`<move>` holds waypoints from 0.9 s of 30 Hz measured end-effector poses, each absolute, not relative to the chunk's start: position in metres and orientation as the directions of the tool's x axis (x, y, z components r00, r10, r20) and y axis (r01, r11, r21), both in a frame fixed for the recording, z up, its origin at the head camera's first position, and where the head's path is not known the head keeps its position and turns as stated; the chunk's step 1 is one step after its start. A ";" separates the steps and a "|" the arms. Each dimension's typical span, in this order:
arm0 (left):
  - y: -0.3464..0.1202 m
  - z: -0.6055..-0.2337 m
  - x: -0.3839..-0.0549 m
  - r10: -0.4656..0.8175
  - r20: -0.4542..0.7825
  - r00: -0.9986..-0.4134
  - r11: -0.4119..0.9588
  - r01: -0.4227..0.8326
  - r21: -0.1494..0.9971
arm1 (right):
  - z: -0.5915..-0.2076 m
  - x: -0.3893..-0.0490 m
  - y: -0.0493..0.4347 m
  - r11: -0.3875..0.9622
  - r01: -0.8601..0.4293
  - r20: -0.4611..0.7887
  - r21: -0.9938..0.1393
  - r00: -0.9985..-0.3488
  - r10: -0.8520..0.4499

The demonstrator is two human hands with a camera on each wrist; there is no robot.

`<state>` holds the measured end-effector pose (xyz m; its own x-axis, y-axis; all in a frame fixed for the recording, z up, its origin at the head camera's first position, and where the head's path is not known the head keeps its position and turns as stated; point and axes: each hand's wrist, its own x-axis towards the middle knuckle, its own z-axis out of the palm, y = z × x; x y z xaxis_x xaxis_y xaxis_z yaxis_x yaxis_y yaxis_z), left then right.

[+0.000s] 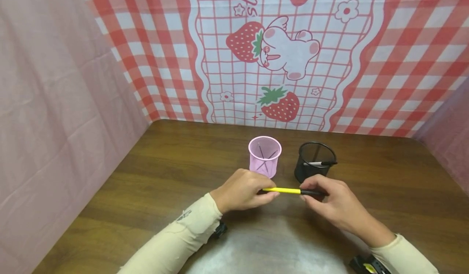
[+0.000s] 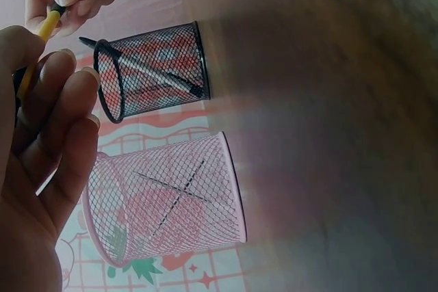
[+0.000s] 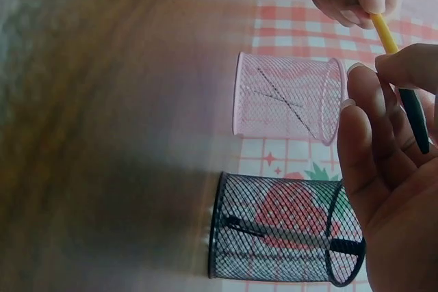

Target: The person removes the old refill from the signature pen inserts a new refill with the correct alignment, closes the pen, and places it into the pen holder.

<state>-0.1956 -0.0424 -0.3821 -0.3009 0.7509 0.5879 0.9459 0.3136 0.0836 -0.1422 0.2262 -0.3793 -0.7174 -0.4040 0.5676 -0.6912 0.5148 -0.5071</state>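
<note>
A yellow pen with a black cap lies level between the two hands, above the table. The left hand pinches its yellow end between thumb and fingers. At the other end, the right hand grips the black cap, whose tip shows beyond the thumb in the right wrist view. Just past the left hand stands a pink mesh cup; dark crossing lines show through its mesh. Behind the right hand is a black mesh cup. A silver-and-black pen leans inside it, its tip over the rim.
Both cups stand upright on a brown wooden table, a short gap apart. A red-checked strawberry cloth hangs along the back edge. Pink cloth hangs at the left, and more is at the far right.
</note>
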 end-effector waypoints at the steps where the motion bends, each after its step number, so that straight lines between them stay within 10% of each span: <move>1: -0.042 -0.382 -0.196 0.751 0.589 -0.300 0.314 0.946 0.082 | -0.379 -0.142 0.227 0.516 -0.690 0.565 -0.508 -0.719 -0.405; 27: -0.041 -0.381 -0.194 0.744 0.599 -0.298 0.331 0.942 0.057 | -0.379 -0.141 0.231 0.493 -0.679 0.525 -0.544 -0.734 -0.431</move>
